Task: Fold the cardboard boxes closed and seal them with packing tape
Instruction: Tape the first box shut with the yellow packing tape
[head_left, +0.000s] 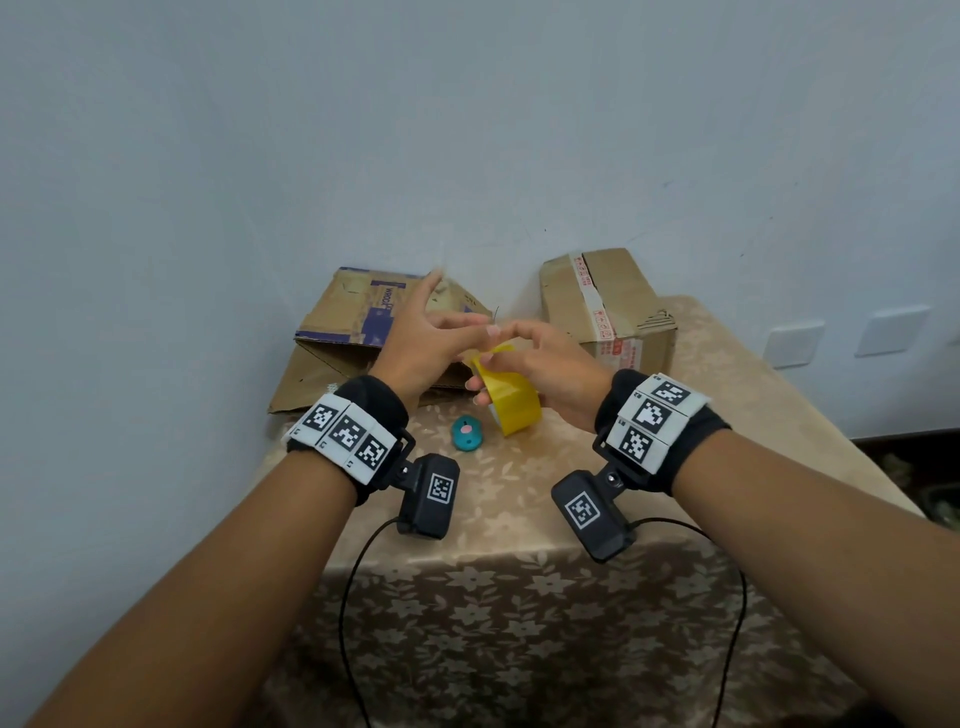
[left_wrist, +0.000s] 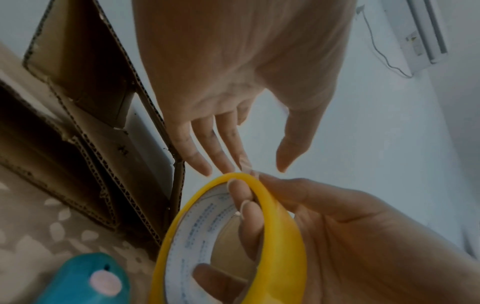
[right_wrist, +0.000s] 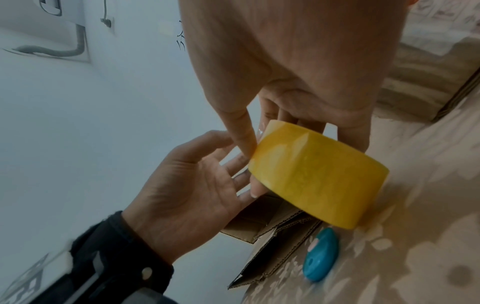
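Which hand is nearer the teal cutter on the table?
Left. The left hand hovers above and behind the teal cutter; the right hand, gripping the yellow tape roll, sits a bit farther off to its right.

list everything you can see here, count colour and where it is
tape roll: 1, yellow with a white core, held above the table
flattened cardboard box: 1, brown with purple print, back left against the wall
taped cardboard box: 1, brown with white-and-red tape, back right
small oval object: 1, teal with a pink spot, on the table beside the roll
table: 1, beige floral cloth
wall sockets: 2, white, right wall
left hand: fingers spread, at the roll's top edge
right hand: grips the roll
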